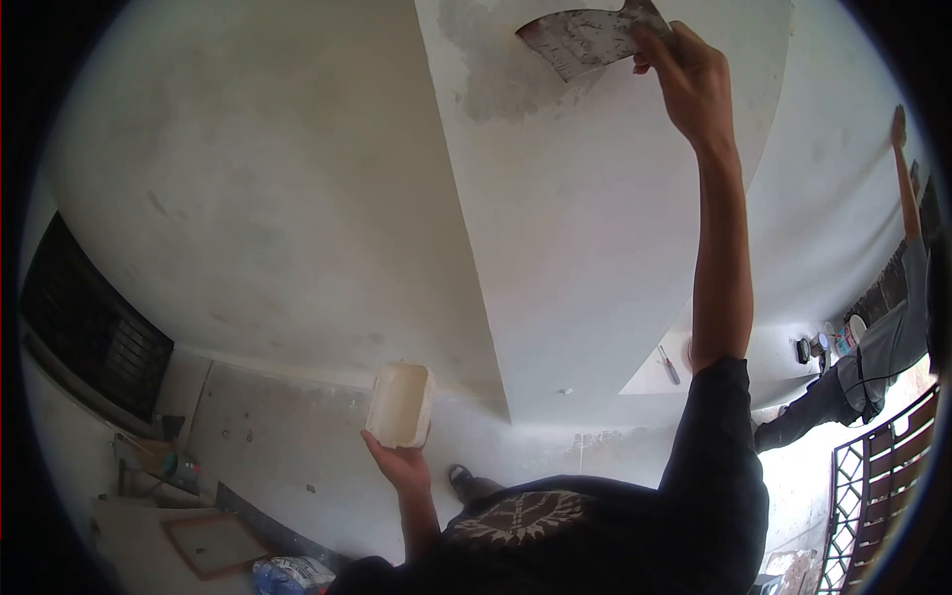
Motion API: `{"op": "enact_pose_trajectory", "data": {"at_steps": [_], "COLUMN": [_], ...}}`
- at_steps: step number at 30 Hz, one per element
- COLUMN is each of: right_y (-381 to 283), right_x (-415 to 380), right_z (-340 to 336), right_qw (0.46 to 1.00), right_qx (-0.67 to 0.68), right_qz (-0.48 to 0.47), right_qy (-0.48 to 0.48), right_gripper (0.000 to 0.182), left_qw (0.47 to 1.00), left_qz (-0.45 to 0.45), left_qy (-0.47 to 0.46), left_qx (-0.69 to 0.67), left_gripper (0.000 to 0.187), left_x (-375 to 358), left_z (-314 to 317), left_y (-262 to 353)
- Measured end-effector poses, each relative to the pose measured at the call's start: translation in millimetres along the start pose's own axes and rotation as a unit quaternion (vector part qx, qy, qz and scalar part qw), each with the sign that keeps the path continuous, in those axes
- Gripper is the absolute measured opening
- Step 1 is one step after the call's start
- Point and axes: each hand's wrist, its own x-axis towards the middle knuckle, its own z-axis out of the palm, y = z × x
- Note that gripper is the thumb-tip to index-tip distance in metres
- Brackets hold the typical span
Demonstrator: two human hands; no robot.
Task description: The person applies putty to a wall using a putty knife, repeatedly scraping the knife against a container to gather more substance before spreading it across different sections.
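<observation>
1. Scraper (pixel 580 42), broad-bladed, one. Located high in the view, in front of a pale plastered surface (pixel 555 198), beside a darker grey patch (pixel 486 74). The blade was smeared and flared toward its far edge; whether that edge touched the surface could not be told.
2. Right hand (pixel 696 81), raised at arm's length. Its fingers were closed round the scraper at the narrow end, hiding most of the grip.
3. Handling, scraper: judged light, with a thin, fairly stiff blade likely to flex a little under pressure. Best hold appeared to be the narrow end, clear of the corners; smears probably made the blade slick.
4. Tray (pixel 400 407), off-white, rectangular, deep-sided, one. Located low and left of centre, tilted, its hollow facing the camera.
5. Left hand (pixel 402 463), at the tray's lower end. The thumb showed at the left corner; the other fingers, largely hidden behind, appeared to support it.
6. Handling, tray: judged light and moderately rigid, perhaps plastic. Best hold seemed beneath the base, with the thumb on a side wall.
</observation>
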Motion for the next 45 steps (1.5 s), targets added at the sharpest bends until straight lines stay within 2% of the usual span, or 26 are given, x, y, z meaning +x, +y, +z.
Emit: {"op": "enact_pose_trajectory", "data": {"at_steps": [5, 8, 10, 13, 17, 24, 26, 27, 28, 30, 32, 34, 38, 42, 44, 45], "right_y": [-10, -8, -13, -4, -5, -37, -46, -52, -56, -58, -26, -13, -27, -42, -26, -18], "right_x": [-21, -19, -13, -12, -25, -44, -48, -49, -53, -64, -91, -116, -123, -75, -72, -81], "right_z": [26, 7, -11, -25, -6, 36, 34, 34, 37, 50, 86, 104, 99, 74, 80, 88], "right_qw": [0.999, 0.996, 0.987, 0.985, 0.985, 0.996, 0.994, 0.976, 0.976, 0.94, 0.91, 0.914, 0.919, 0.898, 0.917, 0.913], "right_qx": [0.035, 0.077, 0.104, 0.089, 0.115, 0.059, 0.022, -0.06, -0.059, -0.181, -0.257, -0.258, -0.211, -0.247, -0.26, -0.277], "right_qz": [0.013, 0.015, 0.047, 0.067, 0.051, 0.064, -0.048, -0.15, -0.152, -0.249, -0.319, -0.315, -0.333, -0.33, -0.283, -0.289], "right_qy": [-0.001, 0.031, 0.114, 0.134, 0.115, 0.03, 0.097, 0.149, 0.147, 0.147, 0.067, 0.014, 0.017, 0.154, 0.105, 0.08], "right_gripper": [0.028, 0.026, 0.029, 0.029, 0.029, 0.022, 0.014, 0.014, 0.014, 0.027, 0.037, 0.04, 0.039, 0.037, 0.042, 0.04], "left_qw": [1.0, 1.0, 1.0, 0.999, 0.999, 1.0, 0.999, 0.999, 1.0, 1.0, 1.0, 1.0, 0.999, 1.0, 1.0, 1.0], "left_qz": [0.0, 0.01, 0.022, 0.019, 0.021, 0.017, 0.018, 0.019, 0.018, 0.018, 0.011, 0.017, 0.016, 0.01, 0.005, 0.006], "left_qy": [0.01, 0.004, 0.01, 0.022, 0.026, 0.01, 0.006, 0.005, 0.006, 0.01, 0.01, 0.017, 0.032, 0.022, 0.013, 0.02], "left_qx": [-0.013, -0.013, -0.011, -0.023, -0.014, -0.025, -0.027, -0.026, -0.025, -0.022, -0.016, -0.013, -0.029, -0.009, -0.012, -0.009], "left_gripper": [0.066, 0.066, 0.066, 0.064, 0.064, 0.066, 0.066, 0.066, 0.066, 0.066, 0.066, 0.066, 0.062, 0.066, 0.066, 0.066], "left_x": [-2, -3, -2, -3, -6, -2, 0, 0, -2, -1, 1, 2, -2, 1, 0, -1], "left_z": [-1, -7, -13, -14, -16, -21, -22, -22, -22, -26, -29, -30, -19, -24, -21, -20], "left_y": [3, 7, 9, 14, 18, 17, 16, 16, 15, 16, 14, 12, 13, 12, 13, 14]}}
